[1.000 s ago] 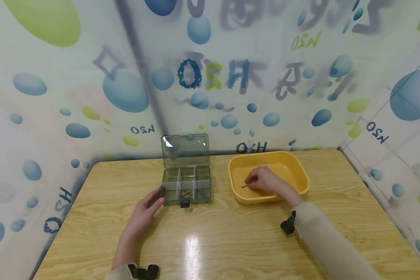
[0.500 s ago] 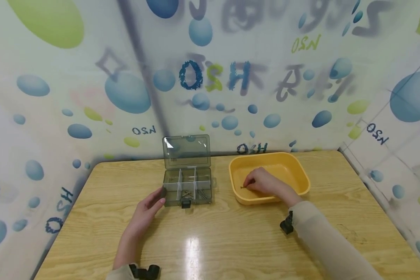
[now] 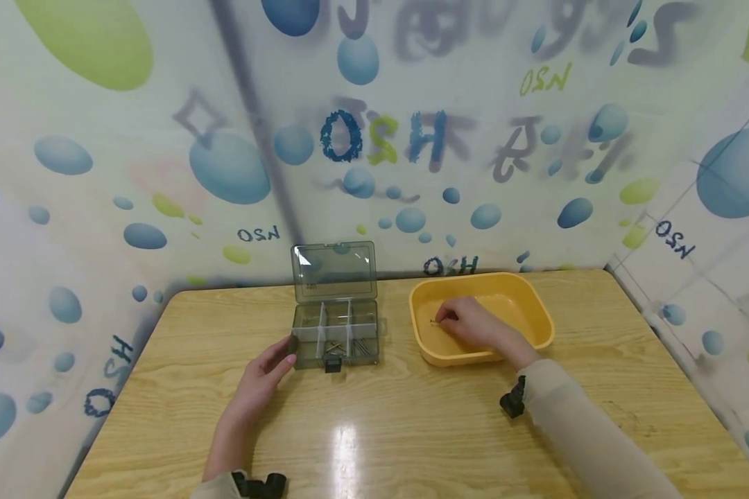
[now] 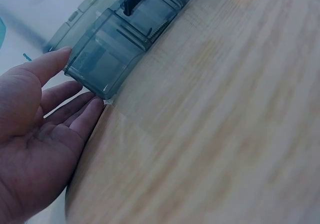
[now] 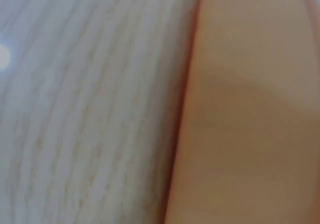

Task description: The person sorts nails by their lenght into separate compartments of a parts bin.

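Note:
A smoky clear compartment box point(image 3: 333, 339) stands on the wooden table with its lid up; small dark metal pieces lie in its front cells. My left hand point(image 3: 259, 384) rests beside its front left corner, fingers straight, thumb and fingertips touching the box point(image 4: 107, 67). My right hand point(image 3: 474, 326) is inside the yellow tray point(image 3: 539, 315) and pinches a small thin metal piece point(image 3: 435, 323) at its fingertips. The right wrist view is a blur of the tray's wall point(image 5: 250, 114) and the table.
The wooden table point(image 3: 412, 430) has bare room in front of both containers. Printed curtain walls close in the back and both sides. A light glare sits on the table at the front middle.
My right hand has lifted a little inside the tray, carrying the small metal piece up and toward the tray's back. My left hand stays at the box.

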Available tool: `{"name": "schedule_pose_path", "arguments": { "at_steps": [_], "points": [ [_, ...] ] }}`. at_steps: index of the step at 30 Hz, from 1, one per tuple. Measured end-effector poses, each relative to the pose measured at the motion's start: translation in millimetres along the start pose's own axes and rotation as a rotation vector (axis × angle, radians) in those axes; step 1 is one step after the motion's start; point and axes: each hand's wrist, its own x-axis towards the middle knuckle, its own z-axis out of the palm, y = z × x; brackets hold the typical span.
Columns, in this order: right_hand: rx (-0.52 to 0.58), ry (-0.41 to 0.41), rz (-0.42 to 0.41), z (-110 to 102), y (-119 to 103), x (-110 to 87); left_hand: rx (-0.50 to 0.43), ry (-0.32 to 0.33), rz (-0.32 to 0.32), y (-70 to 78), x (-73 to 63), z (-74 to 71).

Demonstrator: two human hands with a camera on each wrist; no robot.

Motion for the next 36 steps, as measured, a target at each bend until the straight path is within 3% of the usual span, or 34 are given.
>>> {"name": "schedule_pose_path", "arguments": {
  "at_steps": [5, 19, 25, 36],
  "points": [
    [0.020, 0.089, -0.003, -5, -3, -1.8, -0.001, -0.001, -0.001, 0.7, 0.6, 0.5],
    [0.039, 0.158, -0.072, -5, -24, -6.0, 0.009, -0.014, 0.008, 2.6, -0.8, -0.5],
    [0.096, 0.162, -0.072, -1, -39, -6.4, 0.011, -0.010, 0.008, 1.7, -0.6, -2.2],
    [0.120, 0.143, -0.169, 6, -61, -4.8, -0.006, -0.013, 0.020, 0.2, 0.2, -0.8]
  ]
}}
